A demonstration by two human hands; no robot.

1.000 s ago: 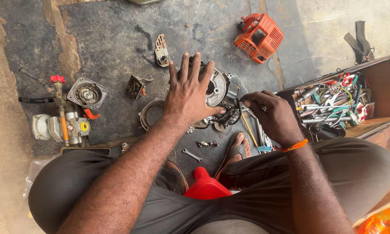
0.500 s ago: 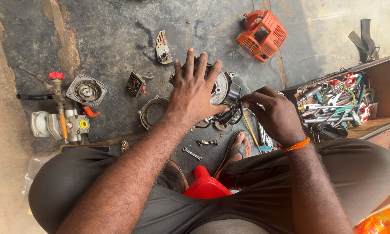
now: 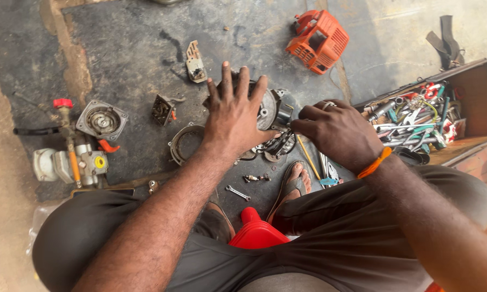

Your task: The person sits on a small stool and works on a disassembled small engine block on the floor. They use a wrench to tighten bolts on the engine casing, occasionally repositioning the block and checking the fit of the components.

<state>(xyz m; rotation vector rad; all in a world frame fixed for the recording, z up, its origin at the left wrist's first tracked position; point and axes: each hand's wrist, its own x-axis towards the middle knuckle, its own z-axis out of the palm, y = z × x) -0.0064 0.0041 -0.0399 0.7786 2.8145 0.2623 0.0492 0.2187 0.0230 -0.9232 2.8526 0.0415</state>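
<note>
Small engine block [image 3: 268,111] on dark concrete floor [image 3: 130,59], under spread fingers of left hand [image 3: 235,116], right hand [image 3: 338,135] just beside, fingertips pinched together at its lower right edge, pinched part hidden, block mostly covered

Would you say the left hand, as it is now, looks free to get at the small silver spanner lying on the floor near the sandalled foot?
Probably yes: the left hand only rests on the round metal engine part, and the small silver spanner lies uncovered below its forearm.
</note>
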